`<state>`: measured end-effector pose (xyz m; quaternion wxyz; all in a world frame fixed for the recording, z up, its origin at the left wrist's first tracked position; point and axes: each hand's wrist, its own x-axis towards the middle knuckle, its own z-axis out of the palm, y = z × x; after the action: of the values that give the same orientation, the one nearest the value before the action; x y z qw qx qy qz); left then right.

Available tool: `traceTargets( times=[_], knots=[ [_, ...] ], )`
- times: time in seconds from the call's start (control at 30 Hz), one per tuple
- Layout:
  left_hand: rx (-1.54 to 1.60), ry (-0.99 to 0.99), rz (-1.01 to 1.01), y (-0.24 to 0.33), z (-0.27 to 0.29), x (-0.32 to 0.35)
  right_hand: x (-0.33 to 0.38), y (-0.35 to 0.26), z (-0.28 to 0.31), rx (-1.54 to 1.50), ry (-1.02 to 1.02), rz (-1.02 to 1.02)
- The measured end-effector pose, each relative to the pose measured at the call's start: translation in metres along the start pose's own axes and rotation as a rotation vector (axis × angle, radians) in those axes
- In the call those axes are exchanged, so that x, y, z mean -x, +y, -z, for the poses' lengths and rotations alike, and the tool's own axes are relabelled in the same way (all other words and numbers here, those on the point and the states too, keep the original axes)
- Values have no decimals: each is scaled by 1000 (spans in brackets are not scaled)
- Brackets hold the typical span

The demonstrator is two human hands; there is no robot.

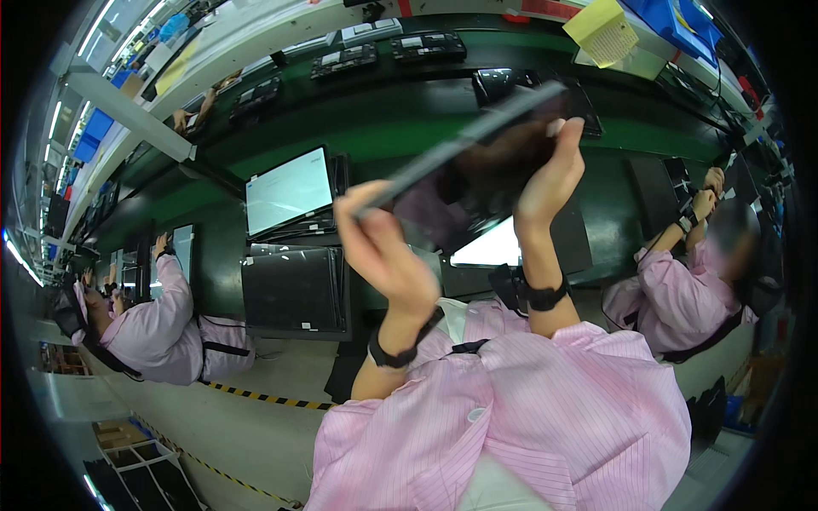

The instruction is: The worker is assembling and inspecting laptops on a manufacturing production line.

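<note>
Between my two hands, a glossy black flat screen panel (pixel 464 183) is held up tilted above the bench, smeared by motion. My left hand (pixel 388 247) grips its left end, fingers behind and thumb in front. My right hand (pixel 552 175) has hold of its right end, the thumb near the upper corner. Both wrists wear black bands. Below the panel, a brightly lit white screen (pixel 490 247) lies partly hidden on a dark mat (pixel 554 247). Left of my left hand, a tablet-like device with a lit screen (pixel 290 192) rests propped on dark panels.
A stack of black panels (pixel 294 285) stands at the bench's near left. Opened dark devices (pixel 426 47) line the far side, below a shelf. A yellow paper (pixel 601 34) hangs at the upper right. Co-workers in pink sit at left (pixel 145 332) and right (pixel 682 289).
</note>
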<state>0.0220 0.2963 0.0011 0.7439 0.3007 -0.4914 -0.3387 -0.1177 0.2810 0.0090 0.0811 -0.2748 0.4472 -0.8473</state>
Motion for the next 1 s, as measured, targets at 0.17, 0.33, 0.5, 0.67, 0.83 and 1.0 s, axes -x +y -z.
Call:
traceTargets(
  times=[0.17, 0.33, 0.5, 0.67, 0.83, 1.0],
  knots=[
    [183, 119, 143, -36, 24, -52, 25, -23, 6, 268, -504, 113],
    [-629, 180, -501, -16, 24, -81, 25, -34, -3, 331, -534, -26],
    [-615, -359, -474, 12, 15, -89, 25, -39, -14, 377, -816, 289],
    [-330, -115, -444, 11, 18, -77, 29, -56, -9, 352, -1097, 242],
    [-486, -92, -686, 4, 23, -79, 44, -43, 16, 473, -1082, 206],
    [-275, -215, -259, -30, 44, -88, 29, -12, 43, 506, -752, -194]
  ],
)
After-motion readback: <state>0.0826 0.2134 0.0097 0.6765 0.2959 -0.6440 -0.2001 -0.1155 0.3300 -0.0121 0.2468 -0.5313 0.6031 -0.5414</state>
